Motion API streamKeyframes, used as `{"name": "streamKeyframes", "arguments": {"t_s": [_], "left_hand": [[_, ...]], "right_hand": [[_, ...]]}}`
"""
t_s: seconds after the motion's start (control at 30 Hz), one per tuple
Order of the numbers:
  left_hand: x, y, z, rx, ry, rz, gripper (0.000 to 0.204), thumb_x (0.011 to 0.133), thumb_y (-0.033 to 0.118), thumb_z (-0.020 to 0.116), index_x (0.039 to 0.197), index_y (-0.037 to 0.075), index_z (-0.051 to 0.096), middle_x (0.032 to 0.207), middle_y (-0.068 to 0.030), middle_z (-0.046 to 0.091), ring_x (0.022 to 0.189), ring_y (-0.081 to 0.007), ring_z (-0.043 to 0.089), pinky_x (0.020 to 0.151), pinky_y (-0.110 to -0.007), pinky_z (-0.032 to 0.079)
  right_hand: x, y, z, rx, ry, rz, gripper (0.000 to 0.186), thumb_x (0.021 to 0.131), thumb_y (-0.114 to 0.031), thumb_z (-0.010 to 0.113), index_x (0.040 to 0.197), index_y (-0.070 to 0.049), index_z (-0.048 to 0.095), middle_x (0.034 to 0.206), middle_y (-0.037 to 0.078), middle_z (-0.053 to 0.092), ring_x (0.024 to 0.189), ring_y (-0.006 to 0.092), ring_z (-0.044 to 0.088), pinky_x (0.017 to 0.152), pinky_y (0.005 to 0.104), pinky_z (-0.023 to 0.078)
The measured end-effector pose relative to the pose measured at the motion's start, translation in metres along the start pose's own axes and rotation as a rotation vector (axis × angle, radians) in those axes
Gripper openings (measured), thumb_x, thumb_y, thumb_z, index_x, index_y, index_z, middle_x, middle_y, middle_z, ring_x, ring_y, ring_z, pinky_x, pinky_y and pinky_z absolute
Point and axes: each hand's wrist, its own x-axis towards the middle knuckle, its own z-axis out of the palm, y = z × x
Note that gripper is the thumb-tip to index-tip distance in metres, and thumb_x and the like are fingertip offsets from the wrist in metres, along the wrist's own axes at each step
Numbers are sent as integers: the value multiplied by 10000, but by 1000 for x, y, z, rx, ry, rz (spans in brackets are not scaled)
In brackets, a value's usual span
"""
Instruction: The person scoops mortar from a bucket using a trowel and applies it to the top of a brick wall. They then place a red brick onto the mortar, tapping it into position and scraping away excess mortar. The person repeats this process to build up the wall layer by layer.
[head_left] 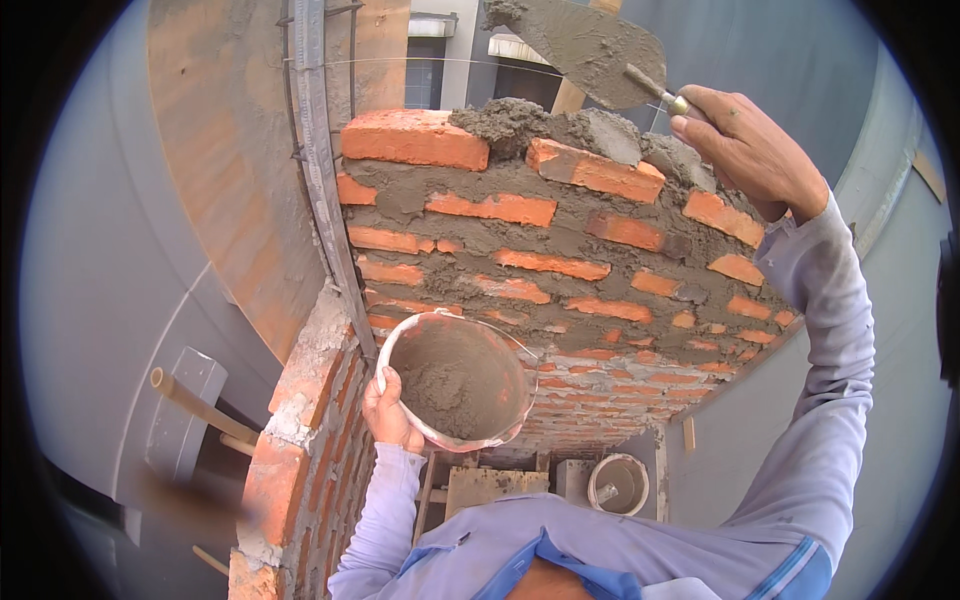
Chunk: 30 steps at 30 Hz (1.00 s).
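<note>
My right hand (748, 145) is wrapped round the handle of a trowel (610, 62), raised above the top of a brick wall (500, 208). Wet grey mortar coats the trowel blade, with a lump at its far left end. With my left hand (390, 412) I grip the rim of a bucket (515, 432) that holds grey mortar (445, 390). The bucket tilts toward me in front of the wall. Along the top course, an orange brick (415, 138) lies at the left, and fresh mortar (505, 125) is heaped to its right.
A metal bar (318, 150) and rebar stand upright at the wall's left, beside a plywood board (215, 130). A lower brick wall (275, 490) runs along my left. Below are a wooden platform (495, 487) and a second bucket (636, 472). A string (440, 59) crosses behind the wall top.
</note>
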Motion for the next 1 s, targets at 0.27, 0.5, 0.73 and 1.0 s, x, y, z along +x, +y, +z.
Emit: {"name": "streamKeyframes", "arguments": {"t_s": [0.27, 0.5, 0.73, 1.0], "left_hand": [[3, 8, 0, 41, -112, -79, 125, 941, 167, 610, 964, 47, 636, 924, -38, 641, 839, -134, 603, 796, -307, 510], [3, 8, -1, 13, -97, -113, 83, 935, 144, 618, 917, 66, 638, 879, -15, 634, 807, -109, 588, 766, -292, 502], [12, -6, -11, -50, -82, -111, 102, 926, 156, 636, 898, 60, 650, 859, -4, 624, 796, -95, 568, 759, -279, 474], [7, -4, -10, -27, -107, -124, 144, 927, 162, 631, 971, 26, 649, 909, -28, 640, 827, -117, 583, 788, -292, 483]], "right_hand": [[-8, -12, 51, 272, -262, 212, 340, 953, -271, 429, 774, 0, 529, 573, 57, 510, 438, 167, 504, 518, 349, 458], [-11, -18, 25, 458, -556, 403, 343, 995, -277, 366, 986, 11, 552, 576, 12, 493, 400, 117, 470, 369, 294, 421], [-65, -58, 74, 278, -139, 231, 302, 984, -263, 433, 880, 20, 441, 649, 174, 527, 546, 312, 543, 567, 441, 430], [-83, -87, 215, 374, 87, 345, 235, 978, -216, 459, 936, 5, 393, 732, 253, 568, 706, 460, 557, 625, 518, 395]]}}
